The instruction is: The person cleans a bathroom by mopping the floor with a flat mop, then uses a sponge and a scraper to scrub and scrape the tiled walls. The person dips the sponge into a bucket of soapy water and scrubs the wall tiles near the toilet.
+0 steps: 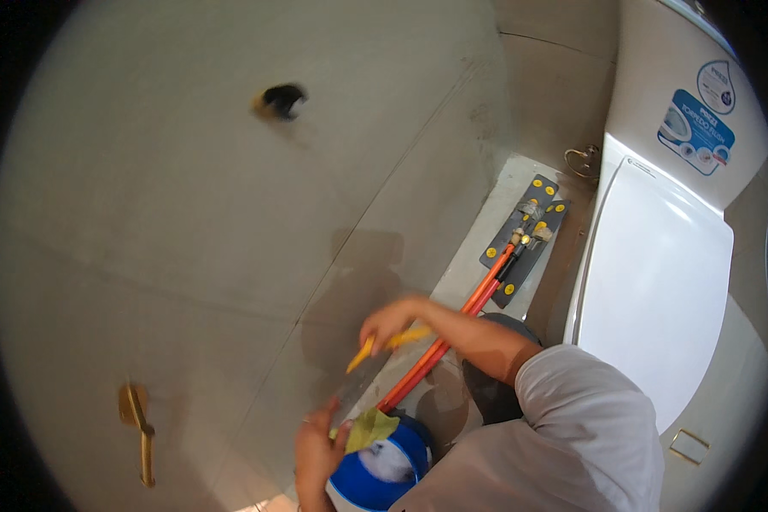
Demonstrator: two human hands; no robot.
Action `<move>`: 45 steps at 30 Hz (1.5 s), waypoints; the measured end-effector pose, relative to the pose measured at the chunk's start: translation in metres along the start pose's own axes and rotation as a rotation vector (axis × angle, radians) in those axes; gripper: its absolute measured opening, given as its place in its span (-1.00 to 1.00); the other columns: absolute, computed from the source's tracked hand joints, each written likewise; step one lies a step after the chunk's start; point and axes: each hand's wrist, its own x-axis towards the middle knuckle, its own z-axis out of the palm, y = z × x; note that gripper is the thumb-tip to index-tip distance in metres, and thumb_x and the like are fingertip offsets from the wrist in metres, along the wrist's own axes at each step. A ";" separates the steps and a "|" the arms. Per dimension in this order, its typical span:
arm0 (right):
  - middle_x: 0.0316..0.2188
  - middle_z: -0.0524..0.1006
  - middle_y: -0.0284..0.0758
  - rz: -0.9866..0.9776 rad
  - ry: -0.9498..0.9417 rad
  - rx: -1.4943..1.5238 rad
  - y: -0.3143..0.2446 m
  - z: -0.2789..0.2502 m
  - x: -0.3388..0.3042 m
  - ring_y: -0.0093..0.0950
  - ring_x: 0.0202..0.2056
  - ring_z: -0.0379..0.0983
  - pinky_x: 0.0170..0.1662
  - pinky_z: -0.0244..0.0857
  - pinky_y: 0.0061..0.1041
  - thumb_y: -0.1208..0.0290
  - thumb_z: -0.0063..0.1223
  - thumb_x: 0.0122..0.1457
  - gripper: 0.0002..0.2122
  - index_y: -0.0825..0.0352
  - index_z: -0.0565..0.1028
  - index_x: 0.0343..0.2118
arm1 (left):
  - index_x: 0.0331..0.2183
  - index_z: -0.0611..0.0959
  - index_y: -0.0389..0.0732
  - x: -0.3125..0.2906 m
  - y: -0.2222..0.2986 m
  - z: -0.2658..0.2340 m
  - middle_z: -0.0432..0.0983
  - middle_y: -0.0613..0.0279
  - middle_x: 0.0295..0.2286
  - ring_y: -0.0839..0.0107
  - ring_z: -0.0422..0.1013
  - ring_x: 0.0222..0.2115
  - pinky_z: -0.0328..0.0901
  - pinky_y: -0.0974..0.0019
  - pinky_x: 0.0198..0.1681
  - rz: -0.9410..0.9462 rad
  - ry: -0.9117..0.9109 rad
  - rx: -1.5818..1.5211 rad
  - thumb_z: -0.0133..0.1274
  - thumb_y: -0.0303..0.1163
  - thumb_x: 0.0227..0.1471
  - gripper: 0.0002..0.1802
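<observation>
My right hand [390, 323] is closed around a yellow tool [361, 355], with yellow showing on both sides of the fingers. Motion smears the tool, and its exact kind cannot be made out. Lower down and to the left, my left hand [318, 444] has a yellow-green cloth [370, 429] between thumb and fingers. The cloth hangs over the rim of a blue bucket [421, 444]. Inside the bucket is something whitish, perhaps foam or suds [387, 461]. A pale, blurred streak lies between my two hands.
Two flat grey mop heads [520, 235] with orange and red poles [427, 363] lean past the bucket. A white toilet [657, 282] stands on the right. A gold holder [141, 431] and a dark fitting [282, 101] project from the grey wall [196, 213].
</observation>
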 end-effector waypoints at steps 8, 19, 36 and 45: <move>-0.60 0.31 -0.42 0.048 1.411 0.599 0.048 -0.122 -0.267 -0.66 -0.77 0.17 -0.73 0.10 -0.67 0.30 -0.10 0.04 -0.73 0.23 0.29 -0.19 | -0.10 0.33 -0.18 0.158 0.072 -0.140 0.22 0.12 -0.09 0.14 0.12 -0.07 -0.02 0.10 -0.05 0.545 0.701 0.717 0.09 -0.22 -0.24 -0.40; -0.59 0.29 -0.37 -0.241 2.243 0.663 0.106 -0.197 -0.201 -0.62 -0.68 0.19 -0.72 0.19 -0.62 0.39 -0.29 0.13 -0.69 0.19 0.18 -0.03 | -0.09 0.36 -0.10 0.256 0.161 -0.192 0.25 0.21 -0.08 0.25 0.16 -0.07 -0.05 0.21 -0.01 0.508 0.859 1.328 -0.11 0.08 -0.13 -0.39; -0.65 0.25 -0.41 -0.219 2.248 0.457 0.135 -0.194 -0.196 -0.61 -0.74 0.18 -0.75 0.16 -0.59 0.46 -0.27 0.11 -0.68 0.18 0.21 -0.04 | -0.21 0.36 -0.20 0.268 0.154 -0.200 0.22 0.12 -0.07 0.16 0.09 -0.02 -0.08 0.13 0.01 0.635 0.800 1.313 -0.21 -0.08 0.00 -0.58; -0.74 0.19 -0.46 -0.201 2.187 0.651 0.134 -0.189 -0.207 -0.65 -0.76 0.13 -0.78 0.09 -0.62 0.39 -0.31 0.14 -0.70 0.07 0.20 -0.04 | -0.21 0.36 -0.19 0.269 0.149 -0.199 0.22 0.12 -0.07 0.19 0.09 -0.02 -0.06 0.14 0.02 0.632 0.799 1.285 -0.23 -0.07 0.01 -0.58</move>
